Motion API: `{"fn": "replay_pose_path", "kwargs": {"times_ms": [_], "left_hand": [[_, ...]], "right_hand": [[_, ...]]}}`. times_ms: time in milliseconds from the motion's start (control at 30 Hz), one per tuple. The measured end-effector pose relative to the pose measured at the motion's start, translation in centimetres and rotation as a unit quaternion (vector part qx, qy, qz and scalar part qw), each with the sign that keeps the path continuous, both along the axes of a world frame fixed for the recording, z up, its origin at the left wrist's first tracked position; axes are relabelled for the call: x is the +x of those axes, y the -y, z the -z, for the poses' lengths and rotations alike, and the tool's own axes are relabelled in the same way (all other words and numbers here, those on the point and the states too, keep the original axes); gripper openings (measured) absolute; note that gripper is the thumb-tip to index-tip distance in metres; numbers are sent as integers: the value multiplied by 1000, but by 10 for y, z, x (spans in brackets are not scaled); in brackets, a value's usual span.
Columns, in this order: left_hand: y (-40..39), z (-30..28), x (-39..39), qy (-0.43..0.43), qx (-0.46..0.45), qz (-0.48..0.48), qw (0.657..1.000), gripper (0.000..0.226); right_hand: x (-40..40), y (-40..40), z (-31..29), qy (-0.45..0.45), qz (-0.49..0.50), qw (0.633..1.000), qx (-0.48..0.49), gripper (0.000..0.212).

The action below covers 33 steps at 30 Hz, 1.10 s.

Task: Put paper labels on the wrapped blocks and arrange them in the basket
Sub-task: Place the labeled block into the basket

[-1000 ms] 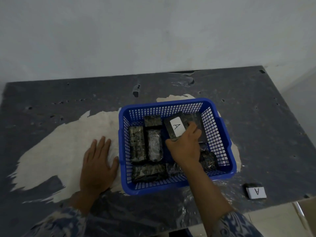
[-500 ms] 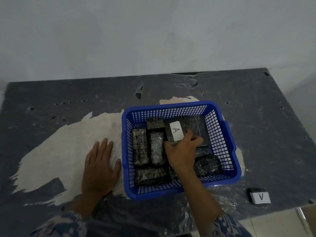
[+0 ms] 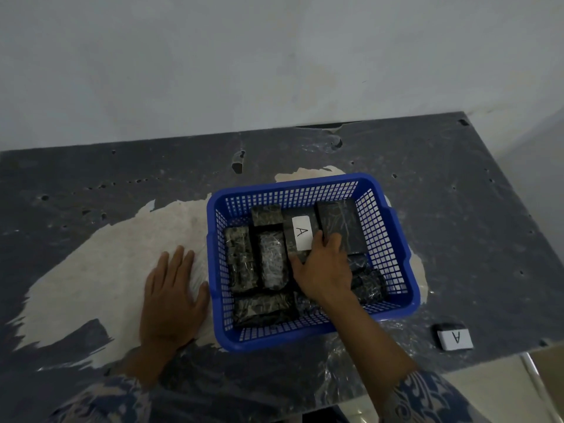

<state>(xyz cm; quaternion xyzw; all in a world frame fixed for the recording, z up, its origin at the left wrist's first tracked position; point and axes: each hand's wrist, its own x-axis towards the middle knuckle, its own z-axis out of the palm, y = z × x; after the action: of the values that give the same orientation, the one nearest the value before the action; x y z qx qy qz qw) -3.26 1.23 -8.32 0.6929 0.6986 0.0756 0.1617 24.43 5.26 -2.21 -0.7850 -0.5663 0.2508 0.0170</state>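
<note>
One labelled block (image 3: 300,236) lengthwise front-to-back in basket (image 3: 399,248), right hand (image 3: 323,270) gripping its near end

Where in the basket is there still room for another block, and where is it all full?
In the basket, bare floor shows in the far left corner, between the back wall and the small block, and along the right wall. The left and near side are packed tight. The right hand holds the labelled block mid-basket.
</note>
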Motion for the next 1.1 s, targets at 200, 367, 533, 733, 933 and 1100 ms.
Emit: {"fn": "replay_pose_path", "kwargs": {"times_ms": [200,367,533,733,933,1100], "left_hand": [[0,-5,2,6,-3,-4,1000,80],[1,-6,2,3,-10,-3,1000,80],[1,-9,4,2,-14,-2,1000,83],[2,-9,5,-6,-5,10,1000,82],[-2,-13,5,-51,-21,42,998,81],[-1,-18,8,-81,-28,65,994,79]], "right_hand": [[-3,4,3,16,-16,1000,21,81],[0,5,7,69,-85,994,11,66],[15,6,0,-15,-71,996,48,63],[85,40,-28,-76,36,946,313,28],[193,125,-32,5,136,942,307,17],[233,183,-7,33,147,979,137,23]]}}
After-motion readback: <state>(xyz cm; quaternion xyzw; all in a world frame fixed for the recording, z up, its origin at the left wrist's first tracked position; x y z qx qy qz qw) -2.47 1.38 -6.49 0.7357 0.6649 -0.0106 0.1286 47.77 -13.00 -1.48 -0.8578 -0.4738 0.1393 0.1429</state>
